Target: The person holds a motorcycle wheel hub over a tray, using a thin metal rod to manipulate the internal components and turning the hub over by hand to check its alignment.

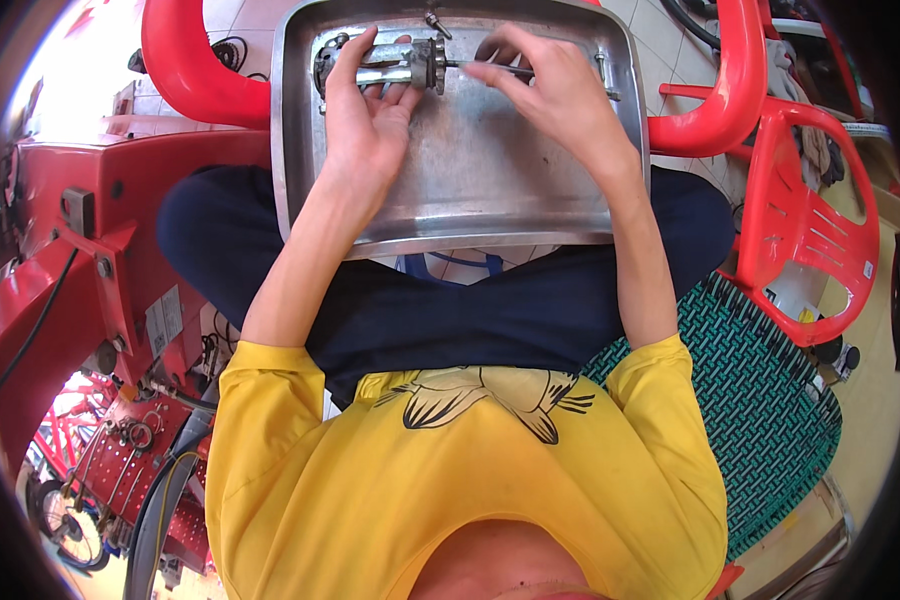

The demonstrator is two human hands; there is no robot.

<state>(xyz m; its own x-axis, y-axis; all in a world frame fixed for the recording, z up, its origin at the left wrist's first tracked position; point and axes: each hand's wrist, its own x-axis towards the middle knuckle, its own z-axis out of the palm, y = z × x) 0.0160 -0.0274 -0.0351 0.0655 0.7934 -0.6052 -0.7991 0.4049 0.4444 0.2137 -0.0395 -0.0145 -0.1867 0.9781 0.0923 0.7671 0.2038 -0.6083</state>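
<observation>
Right now the left hand (368, 112) is wrapped around a greyish metal assembly (385, 75), its thumb over the near end and its other fingers bent beneath, palm turned upward. That assembly lies across the upper left part of a shallow metal tray (500, 232), lengthwise from left to right, with a toothed or ridged ring at its right end. From that end a thin dark rod (454, 63) runs toward the right hand (550, 85), whose thumb and curled fingers close around it; how tight that pinch is, I cannot tell, since the fingertips are slightly blurred. Just above the ring sits a small metal fitting (436, 24), apart from both hands, and near the tray's right wall rests another slim metal piece (608, 78), just beyond the right hand's knuckles. The tray's near part spans the person's dark trousers (460, 325), legs spread to either side, below a yellow shirt (470, 480) with a black line drawing. Curved red plastic (200, 75) stands beside the tray on the left, with a similar red piece (720, 115) on the right. Farther right are a red plastic chair (792, 205) and a green woven seat (740, 410); large red machinery (180, 160) fills the left side.
</observation>
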